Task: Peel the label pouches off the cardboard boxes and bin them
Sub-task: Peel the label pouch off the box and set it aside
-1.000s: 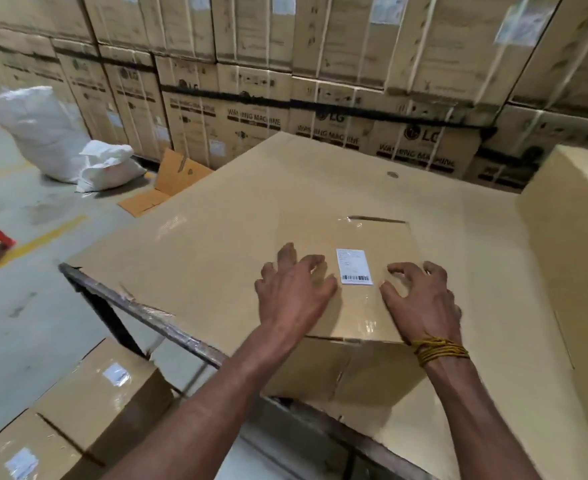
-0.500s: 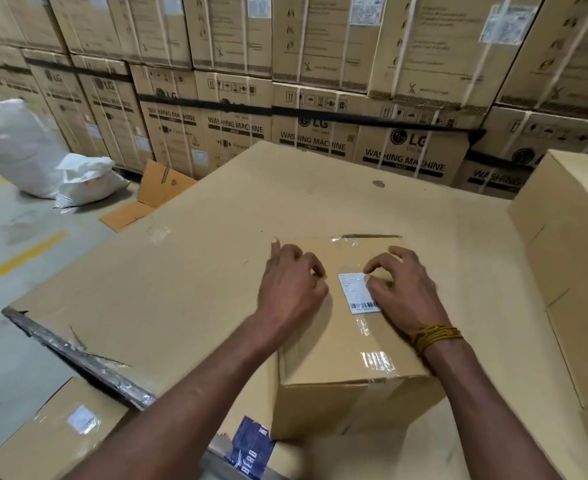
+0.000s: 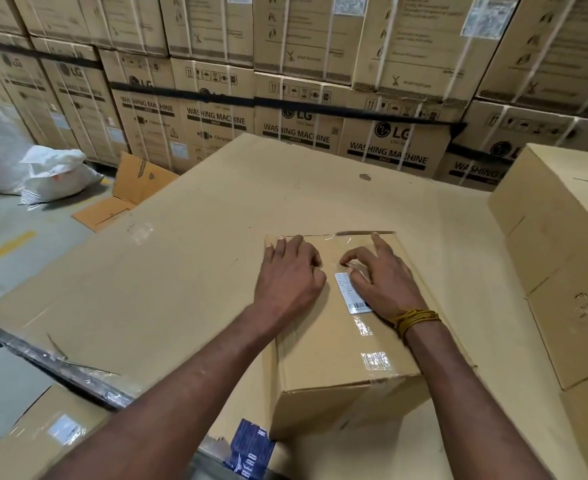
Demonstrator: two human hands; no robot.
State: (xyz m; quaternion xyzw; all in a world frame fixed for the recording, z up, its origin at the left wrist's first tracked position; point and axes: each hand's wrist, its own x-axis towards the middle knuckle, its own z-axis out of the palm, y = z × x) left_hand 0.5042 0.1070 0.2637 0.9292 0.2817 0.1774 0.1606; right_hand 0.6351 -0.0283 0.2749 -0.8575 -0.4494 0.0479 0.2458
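A small taped cardboard box (image 3: pixel 337 348) lies on the cardboard-covered table (image 3: pixel 199 244) in front of me. On its top sits a white barcode label under a clear pouch (image 3: pixel 349 296). My right hand (image 3: pixel 382 275) covers the pouch's right side, thumb and index finger pinching its film at the upper corner. My left hand (image 3: pixel 289 275) rests on the box's left top with its fingers curled under, holding nothing.
Plain cartons (image 3: pixel 562 254) are stacked at the table's right. Washing-machine boxes (image 3: pixel 285 116) form a wall behind. White sacks (image 3: pixel 50 171) and a flattened carton (image 3: pixel 129 195) lie on the floor at left. A labelled box (image 3: pixel 43 434) stands below the table's metal edge.
The box has come nearer across the table. My right hand has slid from beside the label onto it and now pinches the pouch corner; my left hand's fingers have curled in.
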